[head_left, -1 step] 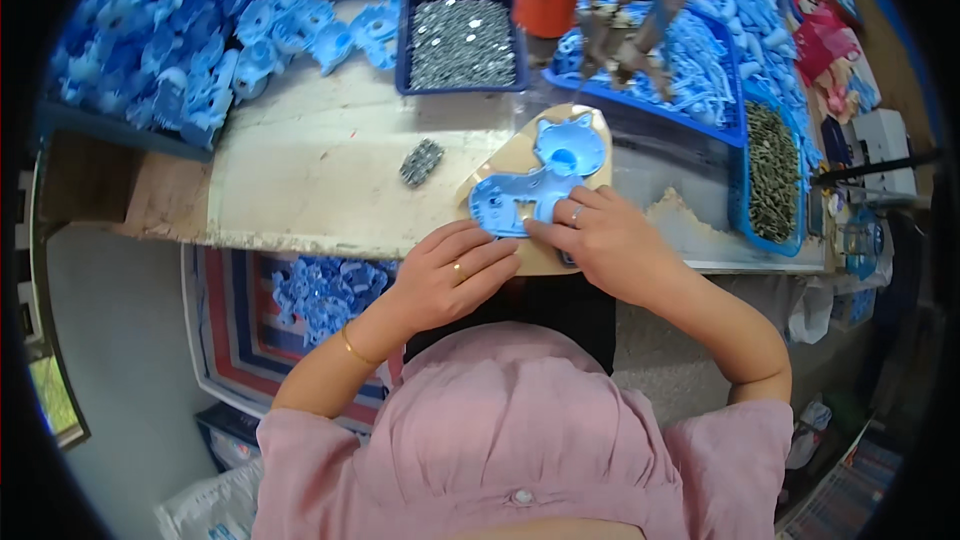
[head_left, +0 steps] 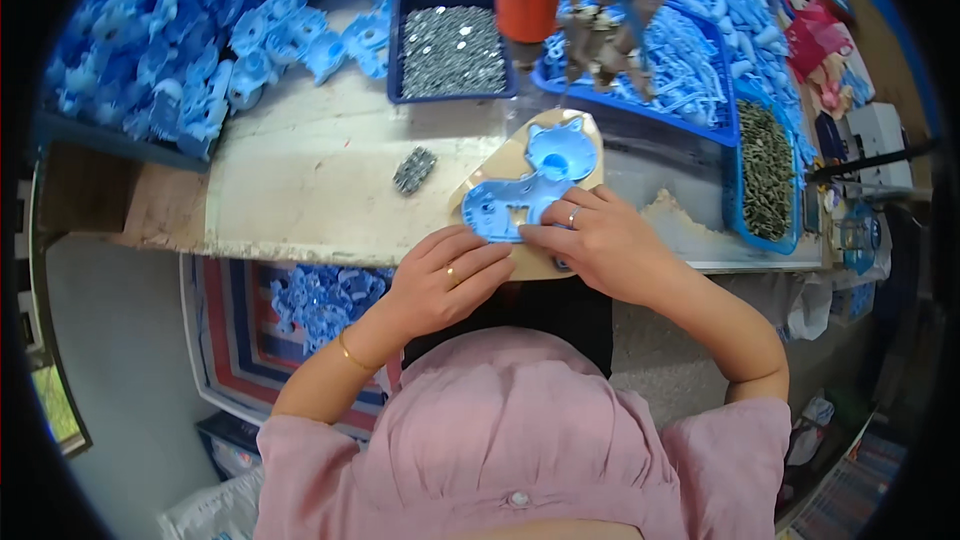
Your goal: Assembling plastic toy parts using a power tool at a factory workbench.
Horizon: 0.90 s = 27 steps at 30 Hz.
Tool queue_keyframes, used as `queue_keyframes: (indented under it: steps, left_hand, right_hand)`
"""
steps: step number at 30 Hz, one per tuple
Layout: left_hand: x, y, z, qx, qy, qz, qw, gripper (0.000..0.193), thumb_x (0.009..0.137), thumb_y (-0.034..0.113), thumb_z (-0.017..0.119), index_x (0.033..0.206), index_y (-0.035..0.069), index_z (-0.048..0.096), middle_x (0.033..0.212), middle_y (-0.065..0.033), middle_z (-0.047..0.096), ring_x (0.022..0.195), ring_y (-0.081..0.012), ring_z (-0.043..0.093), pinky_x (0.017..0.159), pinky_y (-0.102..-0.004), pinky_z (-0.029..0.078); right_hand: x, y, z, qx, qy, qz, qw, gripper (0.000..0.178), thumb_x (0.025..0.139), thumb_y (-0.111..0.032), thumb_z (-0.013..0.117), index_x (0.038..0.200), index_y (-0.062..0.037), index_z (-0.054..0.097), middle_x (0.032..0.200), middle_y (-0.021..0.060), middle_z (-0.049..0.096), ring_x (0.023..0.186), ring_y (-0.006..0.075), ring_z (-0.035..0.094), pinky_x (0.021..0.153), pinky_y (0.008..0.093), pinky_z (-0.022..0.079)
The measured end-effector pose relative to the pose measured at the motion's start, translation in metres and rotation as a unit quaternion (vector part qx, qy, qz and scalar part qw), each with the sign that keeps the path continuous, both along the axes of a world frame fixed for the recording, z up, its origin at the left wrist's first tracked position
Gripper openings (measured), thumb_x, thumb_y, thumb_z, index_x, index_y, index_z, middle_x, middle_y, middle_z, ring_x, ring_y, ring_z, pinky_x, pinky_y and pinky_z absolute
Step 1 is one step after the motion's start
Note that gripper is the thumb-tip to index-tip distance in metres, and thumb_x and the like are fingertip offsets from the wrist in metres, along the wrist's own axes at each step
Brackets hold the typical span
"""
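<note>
The blue shell (head_left: 497, 203) slants away and rightward from the left hand (head_left: 440, 280); the right hand (head_left: 610, 243) overlaps its near right edge (whether either grips is unclear).

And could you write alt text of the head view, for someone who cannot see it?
A person's left hand and right hand touch the near side of a blue cat-eared plastic shell on a tan board. The table beyond holds a dark tray of small metal parts, with blue plastic pieces heaped at upper left.
</note>
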<state>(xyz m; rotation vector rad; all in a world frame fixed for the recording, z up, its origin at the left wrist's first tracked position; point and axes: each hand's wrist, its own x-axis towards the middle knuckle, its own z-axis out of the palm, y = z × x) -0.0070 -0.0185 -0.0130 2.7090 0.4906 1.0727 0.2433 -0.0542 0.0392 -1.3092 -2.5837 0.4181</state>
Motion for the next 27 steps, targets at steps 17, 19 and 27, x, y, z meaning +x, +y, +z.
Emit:
queue_keyframes:
  steps: [17,19,27]
  left_hand:
    - [0.041,0.020,0.024,-0.029,-0.036,-0.062,0.997,0.025,0.074,0.001,0.078,0.098,0.006,0.072,0.103,-0.0057,0.072,0.089,-0.0254,0.066,0.077,-0.0358,0.055]
    - [0.047,0.026,0.030,-0.030,-0.004,-0.031,0.999,0.031,0.076,0.006,0.077,0.106,0.007,0.071,0.109,-0.0043,0.071,0.096,-0.0264,0.065,0.083,-0.0380,0.055]
    - [0.108,0.043,0.054,0.002,0.052,0.064,0.997,0.035,0.083,0.013,0.074,0.117,0.010,0.064,0.100,-0.0042,0.070,0.092,-0.0257,0.065,0.080,-0.0379,0.051]
  right_hand:
    - [0.120,0.076,0.019,0.054,0.098,-0.393,0.913,0.020,0.086,-0.019,0.075,0.084,-0.0020,0.066,0.077,0.0073,0.061,0.069,0.0182,0.057,0.065,0.0325,0.047]
    - [0.123,0.060,0.032,0.013,0.145,-0.283,0.948,0.017,0.085,-0.015,0.075,0.084,-0.0016,0.064,0.074,0.0048,0.059,0.066,0.0145,0.053,0.061,0.0296,0.045]
    - [0.073,0.011,0.043,-0.040,0.247,-0.151,0.956,0.014,0.083,-0.009,0.077,0.085,-0.0019,0.065,0.078,0.0042,0.061,0.070,0.0130,0.059,0.063,0.0280,0.048]
